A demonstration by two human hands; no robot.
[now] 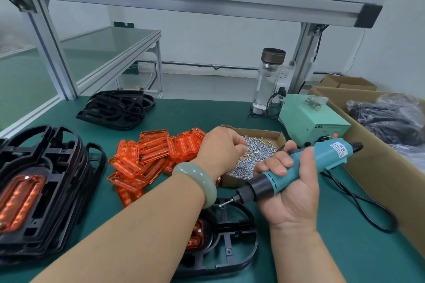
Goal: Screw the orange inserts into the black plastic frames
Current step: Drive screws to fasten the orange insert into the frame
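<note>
My left hand reaches into a small cardboard box of silver screws, fingers curled down among them; what they pinch is hidden. My right hand grips a teal electric screwdriver, its bit pointing down-left over a black plastic frame lying in front of me. An orange insert sits in that frame, mostly hidden by my left forearm. A loose pile of orange inserts lies behind my left wrist.
A stack of black frames with an orange insert fitted stands at left. More black frames lie at the back. A green power box, a clear bottle and a large carton line the right side. The screwdriver's cable loops across the green mat.
</note>
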